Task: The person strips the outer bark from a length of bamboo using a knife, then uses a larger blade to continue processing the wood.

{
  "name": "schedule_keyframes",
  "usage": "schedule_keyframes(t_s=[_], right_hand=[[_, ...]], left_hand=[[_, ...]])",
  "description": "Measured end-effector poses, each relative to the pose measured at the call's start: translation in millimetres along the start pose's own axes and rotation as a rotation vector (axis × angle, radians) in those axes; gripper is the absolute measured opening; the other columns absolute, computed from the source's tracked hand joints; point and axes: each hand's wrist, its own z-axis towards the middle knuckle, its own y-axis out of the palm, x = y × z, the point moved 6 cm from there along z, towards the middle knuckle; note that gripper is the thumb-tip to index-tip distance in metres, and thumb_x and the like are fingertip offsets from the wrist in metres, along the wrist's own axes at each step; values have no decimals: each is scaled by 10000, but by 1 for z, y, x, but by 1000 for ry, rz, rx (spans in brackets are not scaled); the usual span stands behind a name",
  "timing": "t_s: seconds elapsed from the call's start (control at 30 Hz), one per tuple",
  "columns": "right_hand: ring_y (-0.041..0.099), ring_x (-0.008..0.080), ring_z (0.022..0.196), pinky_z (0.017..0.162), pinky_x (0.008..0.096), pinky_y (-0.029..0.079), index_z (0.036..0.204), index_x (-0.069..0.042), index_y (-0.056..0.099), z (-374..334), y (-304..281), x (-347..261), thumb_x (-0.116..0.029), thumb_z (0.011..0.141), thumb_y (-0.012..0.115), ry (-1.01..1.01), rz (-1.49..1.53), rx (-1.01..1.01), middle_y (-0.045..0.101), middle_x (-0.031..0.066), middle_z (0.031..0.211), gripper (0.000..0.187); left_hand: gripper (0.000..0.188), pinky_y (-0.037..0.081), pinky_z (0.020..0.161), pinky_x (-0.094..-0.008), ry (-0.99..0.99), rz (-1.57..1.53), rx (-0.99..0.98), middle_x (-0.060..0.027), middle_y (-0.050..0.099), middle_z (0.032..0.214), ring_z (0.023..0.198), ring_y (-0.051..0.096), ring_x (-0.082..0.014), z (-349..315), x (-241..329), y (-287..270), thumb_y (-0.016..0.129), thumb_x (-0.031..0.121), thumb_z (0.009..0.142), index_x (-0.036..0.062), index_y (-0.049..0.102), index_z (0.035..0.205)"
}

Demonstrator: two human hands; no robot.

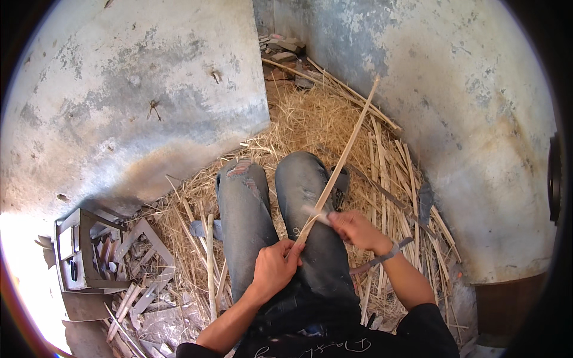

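A long, pale split-bamboo strip [343, 164] slants from my lap up and to the right, past my right knee. My left hand [276, 262] is closed around its lower end, thumb pressed on top, over my thighs. My right hand [357, 230] is a fist beside the strip, gripping a short, pale tool [322, 218] that looks like a knife. Motion smears the tool where it crosses the strip, so its edge cannot be made out. A grey band [392, 250] circles my right wrist.
Straw-like shavings [310, 119] cover the floor ahead of my knees. Several bamboo strips [382, 161] lie along the right wall [465, 137]. At left, a small wooden frame stool [89, 280] stands among scraps. A whitewashed wall [179, 77] juts in at front left, with rubble [283, 51] behind it.
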Motion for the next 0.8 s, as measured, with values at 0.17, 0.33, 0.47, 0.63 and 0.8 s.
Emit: schedule_keyframes(t_s=[0.17, 0.33, 0.47, 0.63, 0.8], right_hand=[[369, 54, 477, 465, 261, 287, 712, -97, 574, 24, -57, -16, -423, 1082, 554, -154, -97, 387, 413, -67, 551, 493], [436, 54, 525, 492, 250, 333, 836, -46, 698, 3, -28, -76, -395, 892, 812, -312, -298, 337, 465, -53, 563, 372], [442, 108, 491, 478, 299, 389, 910, -17, 739, -4, 4, -73, -361, 818, 889, -419, -339, 363, 558, 38, 573, 387], [458, 146, 483, 490, 331, 403, 872, -19, 744, -4, 12, -41, -291, 869, 850, -263, -339, 362, 574, 99, 564, 292], [576, 130, 522, 515, 326, 444, 778, -12, 693, -37, 26, -35, -189, 899, 810, -258, -176, 185, 647, 127, 616, 244]], left_hand=[[220, 519, 571, -338, 59, 67, 93, -82, 727, 681, 590, 711, -213, -11, 2, -1, 673, 226, 999, 29, 741, 930], [165, 524, 548, -382, 160, 225, 220, -86, 714, 671, 585, 708, -277, -16, 2, -1, 687, 205, 979, 58, 745, 932], [187, 508, 531, -479, 226, 234, 255, -160, 662, 647, 590, 663, -391, -13, 12, -2, 686, 249, 974, 78, 717, 905], [196, 505, 531, -488, 263, 296, 289, -166, 663, 652, 592, 658, -400, -15, 18, -3, 681, 243, 975, 74, 689, 876], [191, 513, 545, -500, 249, 230, 251, -178, 665, 661, 601, 659, -407, -6, 6, -2, 669, 232, 983, 72, 703, 885]])
